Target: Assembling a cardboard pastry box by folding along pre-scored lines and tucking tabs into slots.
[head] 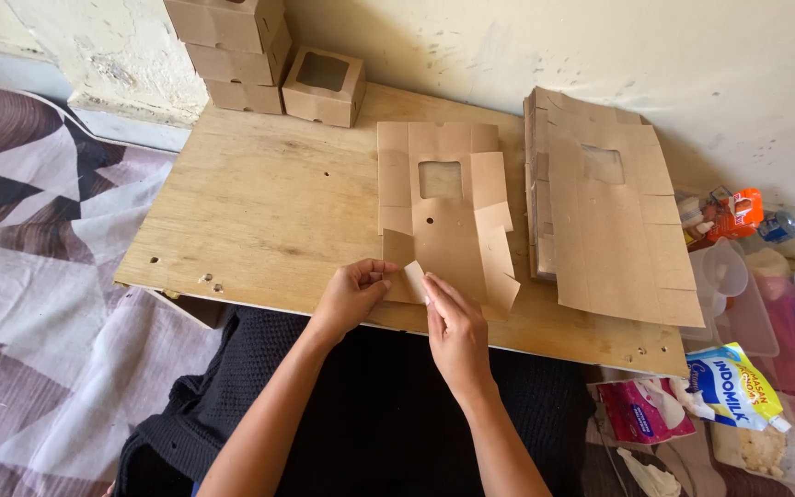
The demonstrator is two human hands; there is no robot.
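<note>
Currently, both hands are working at the near edge of the desk (pixel 259 212), a bare plywood board lying on a patterned cloth (pixel 39 239). A flat box blank (pixel 448 230) of brown cardboard, with a square window cut in its upper panel, is lying unfolded at the middle of the board, its lower flaps reaching the near edge. The left hand (pixel 351 296) is pinching the blank's lower-left flap (pixel 401 267) between thumb and fingers, so its grip is closing on that flap. The right hand (pixel 455 333) is resting just beside it, fingertips pressing on the same corner of the blank, where a small pale strip (pixel 414 281) is showing between the two hands; whether the right hand's grip is actually clasping the strip or only touching it cannot be told. To the right of the blank, a stack of further flat blanks (pixel 600 221) is lying partly over the board's right edge. At the far left corner, a finished windowed box (pixel 324 86) is standing beside a pile of closed boxes (pixel 232 51) against the wall. Off the board to the right, clear plastic containers (pixel 738 294) and food packets (pixel 692 396) are lying on the floor.
</note>
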